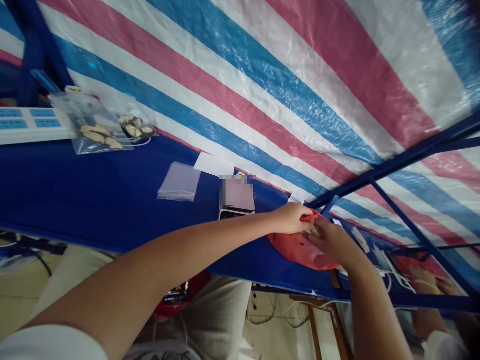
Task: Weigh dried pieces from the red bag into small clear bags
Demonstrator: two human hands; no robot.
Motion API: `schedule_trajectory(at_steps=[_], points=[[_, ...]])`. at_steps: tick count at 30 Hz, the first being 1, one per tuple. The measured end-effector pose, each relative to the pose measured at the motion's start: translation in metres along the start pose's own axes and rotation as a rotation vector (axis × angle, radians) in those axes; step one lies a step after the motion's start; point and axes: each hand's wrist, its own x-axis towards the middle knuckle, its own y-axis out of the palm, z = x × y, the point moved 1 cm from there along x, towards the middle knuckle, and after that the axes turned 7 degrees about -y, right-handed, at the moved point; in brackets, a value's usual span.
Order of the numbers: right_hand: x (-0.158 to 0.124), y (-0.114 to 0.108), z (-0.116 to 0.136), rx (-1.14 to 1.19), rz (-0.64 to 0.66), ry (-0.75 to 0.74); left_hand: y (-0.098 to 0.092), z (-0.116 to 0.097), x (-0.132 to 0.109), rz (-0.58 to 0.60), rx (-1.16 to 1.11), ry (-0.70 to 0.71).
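At the right end of the blue table (93,185) rests a red plastic bag (296,250). My left hand (288,219) is closed on the bag's rim, with a bit of red film showing at its fingertips. My right hand (330,240) reaches in at the bag's mouth, its fingers bent around something small and pale that I cannot make out. Both hands are close together, and the bag's contents are mostly hidden. To their left lie a dark-edged box with a pale top (240,195) and a stack of clear plastic sleeves (180,181).
Clear bags with pale dried pieces (99,132) lie near a white power strip (33,122) at the left. A striped tarp (225,75) hangs behind the table. Blue metal bars (405,215) cross at the right, where another person's hands (423,280) show beyond them.
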Motion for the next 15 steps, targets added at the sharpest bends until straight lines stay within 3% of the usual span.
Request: schedule_trajectory(at_steps=[5,11,15], points=[[-0.002,0.000,-0.006,0.076,-0.031,0.030,-0.003,-0.004,0.001,-0.055,0.047,-0.046],[-0.010,0.000,-0.023,0.407,-0.124,0.114,-0.006,-0.005,0.000,-0.106,0.071,-0.080],[-0.014,0.001,-0.029,0.539,-0.103,0.136,-0.005,-0.002,0.001,-0.107,0.045,-0.108]])
